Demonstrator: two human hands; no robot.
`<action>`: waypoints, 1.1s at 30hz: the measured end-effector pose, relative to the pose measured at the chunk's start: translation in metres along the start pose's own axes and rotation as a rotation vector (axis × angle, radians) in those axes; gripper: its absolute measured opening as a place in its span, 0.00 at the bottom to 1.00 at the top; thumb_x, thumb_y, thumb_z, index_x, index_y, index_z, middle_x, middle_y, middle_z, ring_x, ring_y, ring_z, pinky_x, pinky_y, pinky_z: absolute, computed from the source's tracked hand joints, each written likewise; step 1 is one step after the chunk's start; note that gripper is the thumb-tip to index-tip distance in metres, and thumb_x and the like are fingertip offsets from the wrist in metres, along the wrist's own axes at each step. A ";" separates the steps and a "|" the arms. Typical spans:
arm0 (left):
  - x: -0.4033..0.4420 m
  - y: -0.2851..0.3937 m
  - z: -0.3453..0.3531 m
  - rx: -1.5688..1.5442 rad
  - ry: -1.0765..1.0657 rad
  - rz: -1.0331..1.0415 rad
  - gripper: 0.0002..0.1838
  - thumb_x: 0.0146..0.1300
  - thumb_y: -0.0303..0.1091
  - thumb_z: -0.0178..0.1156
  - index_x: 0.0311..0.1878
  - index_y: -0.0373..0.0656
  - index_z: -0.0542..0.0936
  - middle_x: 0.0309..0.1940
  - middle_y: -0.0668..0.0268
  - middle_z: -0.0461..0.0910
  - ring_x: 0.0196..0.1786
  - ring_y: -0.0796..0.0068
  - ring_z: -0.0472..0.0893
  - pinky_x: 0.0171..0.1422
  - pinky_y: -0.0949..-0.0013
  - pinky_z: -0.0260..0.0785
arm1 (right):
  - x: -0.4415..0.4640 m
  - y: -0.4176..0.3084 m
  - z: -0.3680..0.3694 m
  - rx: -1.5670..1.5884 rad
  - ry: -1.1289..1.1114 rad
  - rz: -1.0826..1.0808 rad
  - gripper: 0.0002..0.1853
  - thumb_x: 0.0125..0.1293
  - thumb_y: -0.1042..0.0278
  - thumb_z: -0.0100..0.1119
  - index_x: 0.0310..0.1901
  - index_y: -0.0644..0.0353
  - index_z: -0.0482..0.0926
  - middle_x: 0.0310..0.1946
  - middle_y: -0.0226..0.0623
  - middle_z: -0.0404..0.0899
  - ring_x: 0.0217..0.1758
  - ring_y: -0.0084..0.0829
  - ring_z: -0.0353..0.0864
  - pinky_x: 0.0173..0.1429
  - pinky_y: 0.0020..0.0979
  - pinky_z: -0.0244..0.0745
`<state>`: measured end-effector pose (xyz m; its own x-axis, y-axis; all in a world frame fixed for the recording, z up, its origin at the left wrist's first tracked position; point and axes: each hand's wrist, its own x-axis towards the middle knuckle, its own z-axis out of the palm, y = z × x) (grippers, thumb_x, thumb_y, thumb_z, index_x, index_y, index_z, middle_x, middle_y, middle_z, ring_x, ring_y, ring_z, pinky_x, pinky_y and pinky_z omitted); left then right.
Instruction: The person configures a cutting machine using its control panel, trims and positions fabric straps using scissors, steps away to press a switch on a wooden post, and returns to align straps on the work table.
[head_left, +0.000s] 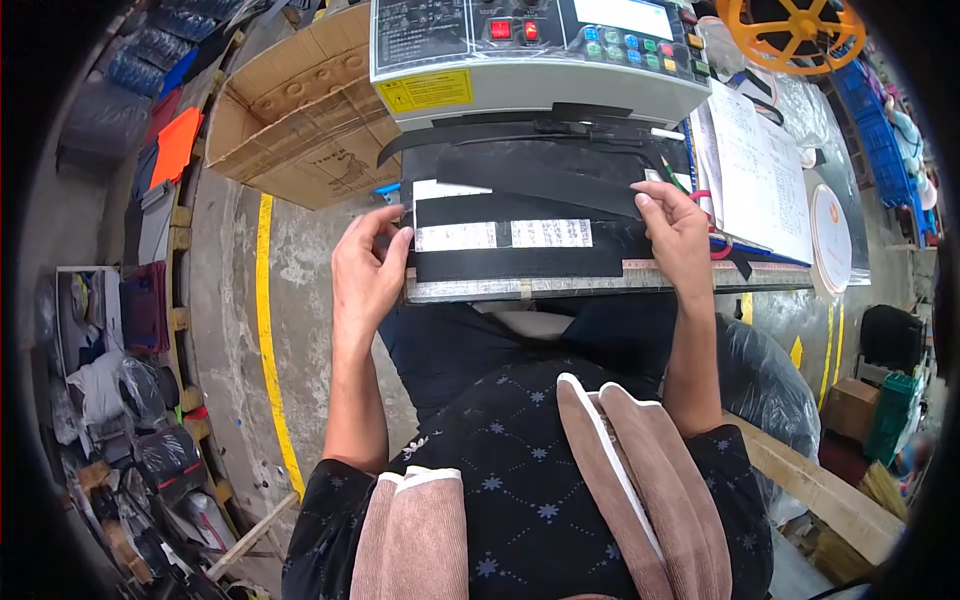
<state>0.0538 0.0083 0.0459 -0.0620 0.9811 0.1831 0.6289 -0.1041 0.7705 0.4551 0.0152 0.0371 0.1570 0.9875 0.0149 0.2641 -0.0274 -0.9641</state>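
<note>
My right hand pinches the right end of a wide black strip between thumb and fingertips. The strip slants across the worktop below the machine. My left hand hovers at the worktop's left edge, its thumb and index finger apart, with nothing visible between them. Near it lie white printed labels on a black backing. A ruler runs along the front edge. Behind the strip, a narrower black strap lies close to the machine.
A cardboard box stands at the back left. To the right are handwritten sheets, a green pencil, red-handled scissors and a round white disc. An orange reel is at the top right.
</note>
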 end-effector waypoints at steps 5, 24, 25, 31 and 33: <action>0.010 0.007 0.007 0.034 0.017 0.006 0.16 0.71 0.28 0.74 0.61 0.38 0.91 0.38 0.61 0.84 0.37 0.68 0.84 0.46 0.62 0.79 | 0.010 -0.003 -0.006 0.124 -0.067 0.052 0.11 0.85 0.69 0.67 0.60 0.63 0.91 0.32 0.17 0.81 0.31 0.08 0.69 0.32 0.19 0.59; 0.002 -0.015 0.003 -0.020 -0.041 -0.019 0.23 0.65 0.30 0.80 0.63 0.41 0.92 0.44 0.61 0.86 0.31 0.74 0.83 0.41 0.66 0.79 | 0.028 -0.005 -0.002 -0.122 -0.258 0.064 0.11 0.78 0.69 0.74 0.56 0.65 0.93 0.39 0.27 0.90 0.41 0.14 0.84 0.46 0.23 0.77; 0.002 -0.015 0.003 -0.028 -0.032 -0.031 0.23 0.65 0.31 0.81 0.63 0.41 0.92 0.44 0.61 0.86 0.31 0.74 0.83 0.41 0.66 0.79 | 0.026 -0.009 -0.002 -0.185 -0.260 0.083 0.12 0.76 0.69 0.75 0.56 0.64 0.93 0.39 0.28 0.90 0.41 0.17 0.85 0.46 0.25 0.78; -0.004 -0.003 0.006 0.068 0.024 -0.007 0.19 0.65 0.30 0.81 0.59 0.40 0.92 0.44 0.61 0.87 0.29 0.75 0.83 0.37 0.68 0.79 | 0.012 -0.038 0.023 -0.600 -0.183 -0.537 0.20 0.67 0.64 0.81 0.59 0.57 0.93 0.49 0.39 0.85 0.54 0.44 0.84 0.57 0.42 0.79; -0.004 -0.001 0.007 0.065 0.022 -0.033 0.20 0.66 0.32 0.80 0.60 0.41 0.92 0.44 0.62 0.87 0.32 0.74 0.83 0.40 0.67 0.78 | 0.009 -0.042 0.037 -0.620 -0.271 -0.602 0.22 0.65 0.62 0.82 0.60 0.55 0.92 0.54 0.40 0.84 0.59 0.47 0.82 0.62 0.45 0.78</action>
<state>0.0590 0.0061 0.0401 -0.0998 0.9800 0.1720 0.6754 -0.0603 0.7350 0.4098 0.0306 0.0675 -0.3824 0.8622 0.3322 0.7063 0.5046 -0.4966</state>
